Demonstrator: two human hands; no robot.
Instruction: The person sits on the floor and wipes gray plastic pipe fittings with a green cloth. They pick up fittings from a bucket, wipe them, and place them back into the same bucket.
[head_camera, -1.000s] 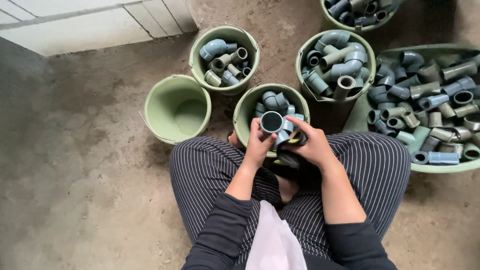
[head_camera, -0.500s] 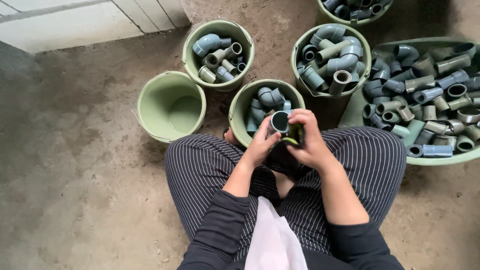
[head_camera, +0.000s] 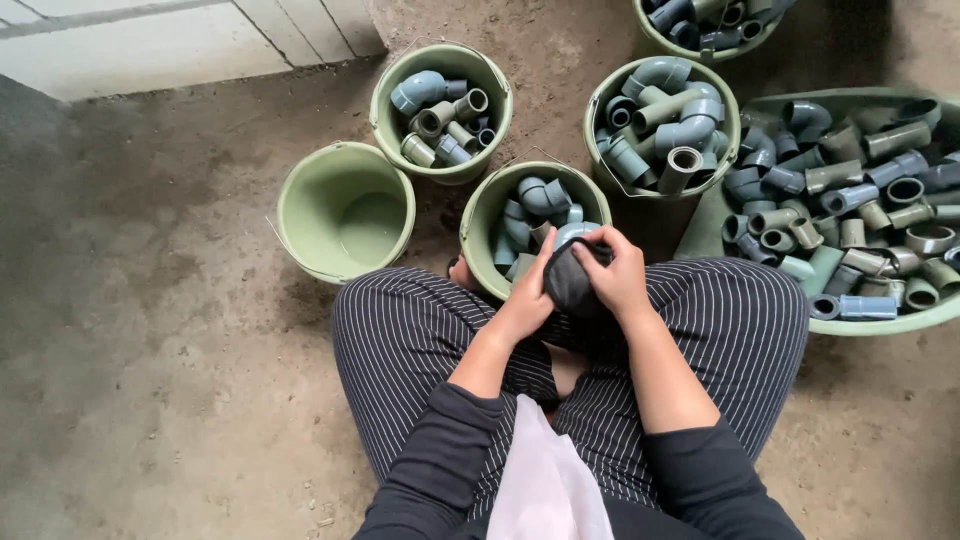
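Both my hands meet over my lap, just in front of a green bucket holding several grey pipe fittings. My left hand and my right hand together grip one grey pipe fitting wrapped in a dark cloth. The cloth covers most of the fitting; only its pale top edge shows. I sit cross-legged in striped trousers on a concrete floor.
An empty green bucket stands to the left. Two more buckets of fittings stand behind: one at centre, one to the right. A large green basin full of fittings is at the far right. A white wall base runs along the top left.
The fitting's open end showed between my hands before; now the dark cloth is pulled over it and my hands have closed around it, slightly lower.
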